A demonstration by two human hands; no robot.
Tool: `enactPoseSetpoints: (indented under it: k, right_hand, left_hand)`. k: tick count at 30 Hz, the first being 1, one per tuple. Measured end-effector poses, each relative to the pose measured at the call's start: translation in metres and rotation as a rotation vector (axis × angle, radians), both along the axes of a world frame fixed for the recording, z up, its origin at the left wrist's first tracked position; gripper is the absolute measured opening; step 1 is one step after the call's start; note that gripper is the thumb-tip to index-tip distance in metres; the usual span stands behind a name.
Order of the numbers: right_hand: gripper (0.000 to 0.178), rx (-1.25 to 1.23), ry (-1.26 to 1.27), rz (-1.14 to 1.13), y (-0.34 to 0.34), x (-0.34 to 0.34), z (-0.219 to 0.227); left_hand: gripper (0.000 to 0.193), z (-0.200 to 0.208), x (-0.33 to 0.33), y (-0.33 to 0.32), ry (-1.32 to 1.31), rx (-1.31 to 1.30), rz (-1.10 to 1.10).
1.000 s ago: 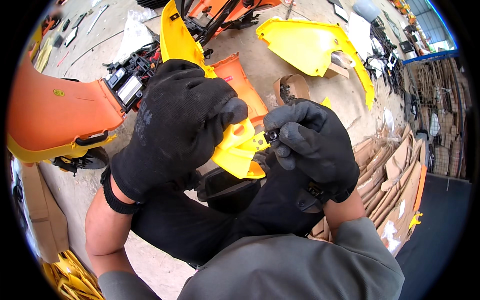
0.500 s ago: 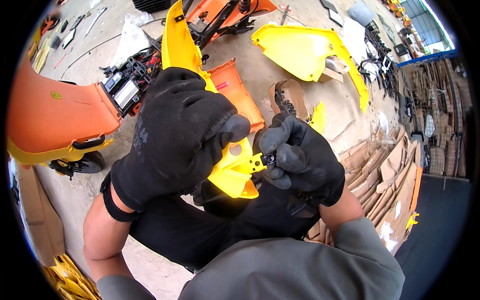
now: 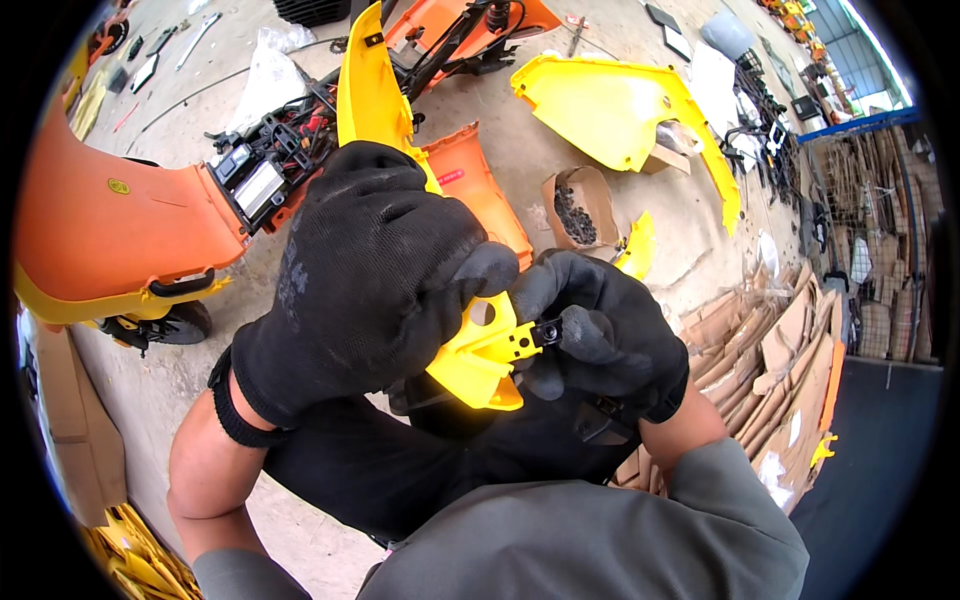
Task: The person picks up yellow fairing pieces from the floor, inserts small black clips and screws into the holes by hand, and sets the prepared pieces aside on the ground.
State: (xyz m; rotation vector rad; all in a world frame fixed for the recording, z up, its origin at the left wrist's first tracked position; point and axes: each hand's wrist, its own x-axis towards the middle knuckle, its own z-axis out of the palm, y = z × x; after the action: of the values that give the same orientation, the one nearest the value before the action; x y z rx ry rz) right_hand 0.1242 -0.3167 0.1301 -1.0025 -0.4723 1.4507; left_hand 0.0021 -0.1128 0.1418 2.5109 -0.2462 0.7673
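Left hand [image 3: 372, 285], back upward, wraps its grip round a yellow panel [image 3: 472, 365]; right hand [image 3: 610, 335], curled, pinches a black clip [image 3: 548, 333].

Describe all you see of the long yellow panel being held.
The long, curved yellow panel, seemingly plastic, slants forward, a dark slot near its far tip. The grip of the black-gloved left hand hides its middle. Its near end has a round hole and a perforated tab, meeting a small black clip in the black-gloved right hand.
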Motion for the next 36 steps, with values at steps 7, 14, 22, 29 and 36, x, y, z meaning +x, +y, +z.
enactPoseSetpoints:
  k: [7, 14, 22, 29, 36]
  right_hand:
    - [0.033, 0.074, 0.066, -0.018, -0.001, -0.004, -0.005]
    - [0.034, 0.089, 0.010, -0.067, 0.001, -0.010, -0.006]
    - [0.036, 0.071, 0.056, 0.023, 0.001, -0.008, -0.001]
    - [0.045, 0.082, 0.205, 0.070, 0.001, -0.009, -0.013]
    - [0.039, 0.133, 0.135, 0.093, 0.002, -0.009, -0.019]
  left_hand:
    - [0.012, 0.003, 0.000, -0.001, 0.014, 0.014, -0.017]
    - [0.012, 0.001, 0.000, -0.001, -0.006, -0.003, -0.016]
    - [0.010, 0.005, 0.000, -0.001, 0.005, 0.016, -0.054]
    - [0.008, 0.007, -0.001, -0.002, 0.012, 0.009, -0.057]
    - [0.007, 0.011, -0.002, -0.008, 0.005, 0.032, -0.044]
